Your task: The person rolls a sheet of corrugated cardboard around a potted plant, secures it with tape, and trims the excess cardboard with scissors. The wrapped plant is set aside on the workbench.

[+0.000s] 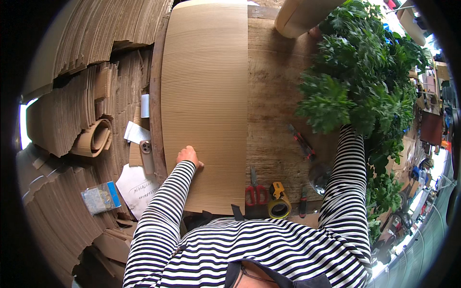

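A long sheet of corrugated cardboard lies on a wooden workbench, its ridges running crosswise. My left hand rests on the lower left part of the sheet; its fingers are partly hidden by the hand itself. My right arm reaches up on the right into a large bunch of green leafy plants, whose leaves hide my right hand. Right of the sheet on the bench lie a red-and-black utility knife, red-handled scissors, a yellow tape dispenser and a red-and-black tool.
Stacks of cardboard stand left of the bench's wooden edge. Beside that edge lie a phone, a white sheet with writing and a plastic packet. A rounded tan object stands at the far end.
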Available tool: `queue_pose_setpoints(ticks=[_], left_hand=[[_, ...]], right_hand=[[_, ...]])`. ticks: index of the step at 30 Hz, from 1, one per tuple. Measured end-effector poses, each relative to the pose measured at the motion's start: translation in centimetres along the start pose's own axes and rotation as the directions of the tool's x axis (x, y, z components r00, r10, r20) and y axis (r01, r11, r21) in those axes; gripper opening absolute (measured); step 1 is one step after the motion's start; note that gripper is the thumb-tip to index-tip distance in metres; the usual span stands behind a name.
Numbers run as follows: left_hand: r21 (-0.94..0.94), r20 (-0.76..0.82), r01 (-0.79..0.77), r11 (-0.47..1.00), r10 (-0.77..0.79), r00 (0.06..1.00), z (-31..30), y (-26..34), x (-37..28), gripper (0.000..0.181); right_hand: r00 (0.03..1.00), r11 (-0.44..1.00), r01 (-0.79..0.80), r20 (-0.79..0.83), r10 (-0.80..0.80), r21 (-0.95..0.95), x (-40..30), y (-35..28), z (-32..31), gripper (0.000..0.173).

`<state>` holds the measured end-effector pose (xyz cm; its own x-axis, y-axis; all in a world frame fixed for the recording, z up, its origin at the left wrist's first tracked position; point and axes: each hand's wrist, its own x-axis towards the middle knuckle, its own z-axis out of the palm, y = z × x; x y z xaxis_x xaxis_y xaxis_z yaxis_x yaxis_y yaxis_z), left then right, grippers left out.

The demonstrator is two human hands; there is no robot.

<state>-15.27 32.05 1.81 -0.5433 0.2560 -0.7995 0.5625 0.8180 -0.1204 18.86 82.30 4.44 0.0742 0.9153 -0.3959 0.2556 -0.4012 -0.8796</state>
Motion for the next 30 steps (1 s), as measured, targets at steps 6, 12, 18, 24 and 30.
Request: queue_pose_setpoints(ticks=[6, 12, 18, 24, 30], left_hand=[[0.004, 0.024, 0.016, 1.000, -0.016, 1.000, -0.5, 0.4, -0.4, 0.074], [0.008, 0.022, 0.020, 1.000, -0.020, 1.000, -0.2, 0.3, -0.1, 0.071], [0.005, 0.010, 0.016, 1.000, -0.016, 1.000, -0.2, 0.4, 0.2, 0.071], [-0.030, 0.018, 0.026, 0.999, -0.025, 1.000, -0.2, 0.1, 0.2, 0.069], [-0.064, 0.013, 0.014, 0.998, -0.013, 1.000, 0.3, -0.2, 0.7, 0.061]], right_hand=[[1.000, 0.997, 0.006, 0.026, -0.004, -0.083, -0.1, 0.0, -0.8, 0.063], [0.994, 0.963, 0.069, 0.104, -0.043, -0.260, 0.2, -0.5, 0.8, 0.068], [0.954, 0.824, 0.236, 0.285, -0.095, -0.515, -0.1, -2.0, 5.6, 0.072], [0.904, 0.703, 0.341, 0.423, -0.064, -0.624, -1.9, -2.8, 10.1, 0.095], [0.912, 0.788, 0.286, 0.408, -0.049, -0.545, -2.7, -2.6, 10.4, 0.097]])
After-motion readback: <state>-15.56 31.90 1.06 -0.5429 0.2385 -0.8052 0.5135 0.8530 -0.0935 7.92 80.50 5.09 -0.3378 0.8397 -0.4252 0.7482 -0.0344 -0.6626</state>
